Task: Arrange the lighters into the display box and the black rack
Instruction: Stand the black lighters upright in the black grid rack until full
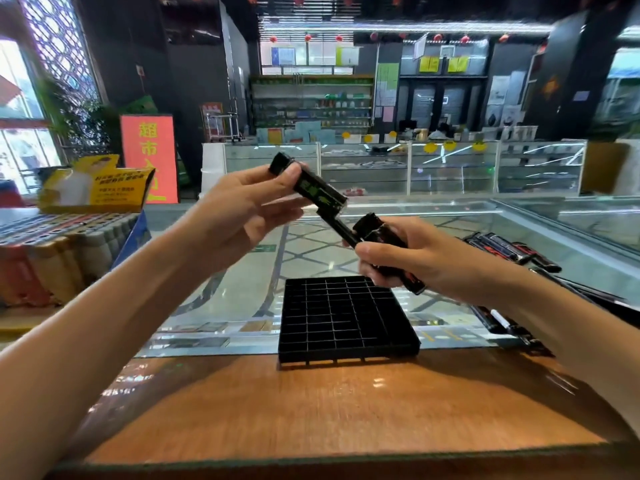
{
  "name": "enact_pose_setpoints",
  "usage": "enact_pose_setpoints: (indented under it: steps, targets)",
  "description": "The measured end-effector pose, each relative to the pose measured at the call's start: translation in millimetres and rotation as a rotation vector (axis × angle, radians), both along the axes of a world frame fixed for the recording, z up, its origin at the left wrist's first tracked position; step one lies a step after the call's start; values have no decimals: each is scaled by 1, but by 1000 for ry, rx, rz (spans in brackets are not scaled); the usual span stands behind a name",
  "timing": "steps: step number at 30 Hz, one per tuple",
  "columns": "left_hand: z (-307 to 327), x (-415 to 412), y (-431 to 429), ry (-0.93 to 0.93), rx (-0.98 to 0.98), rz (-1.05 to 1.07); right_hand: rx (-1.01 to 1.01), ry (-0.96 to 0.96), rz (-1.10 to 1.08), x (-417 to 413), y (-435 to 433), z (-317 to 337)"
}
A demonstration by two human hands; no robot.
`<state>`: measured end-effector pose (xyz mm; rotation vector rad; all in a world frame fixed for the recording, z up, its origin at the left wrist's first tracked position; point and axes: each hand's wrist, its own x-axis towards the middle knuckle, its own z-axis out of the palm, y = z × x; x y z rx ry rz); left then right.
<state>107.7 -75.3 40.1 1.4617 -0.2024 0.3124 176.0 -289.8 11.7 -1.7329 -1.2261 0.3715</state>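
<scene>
We are at the very start of filling the black plastic rack with little square holes [343, 317], and every hole we can see looks empty. The rack lies flat on the worktop [311, 410], where the brown wood meets the glass.

Both hands are up above the rack. Our left hand [242, 209] holds a black lighter with green print [311, 187], tilted, above the rack and a bit to its left. Its fingers [287, 176] are curled round the lighter's top half. Our right hand [415, 261] is just above the far right corner of the rack, with its fingers [372, 251] wrapped tight round a small bunch of black lighters with red print [381, 233]. A thin dark lighter [337, 226] reaches between the two hands; we cannot tell which hand holds it.

More loose black lighters [509, 251] lie on the glass to the right of the rack. A yellow cardboard box [93, 188] stands far to the left of the rack; it may be the display box.

We think the next move is to turn one lighter upright, line it up over one hole and push it down gently. The holes are small, so our aim must be good.
</scene>
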Motion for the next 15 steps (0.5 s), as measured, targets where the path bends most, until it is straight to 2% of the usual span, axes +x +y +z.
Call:
enact_pose_setpoints:
  steps: [3, 9, 15]
  targets:
    - [1, -5, 11, 10, 20, -17, 47, 56, -35, 4, -3, -2]
    - [0, -9, 15, 54, 250, -237, 116, 82, -108, 10, -4, -4]
    - [-1, -9, 18, 79, 357, -306, 120, 98, -98, 13, -5, -4]
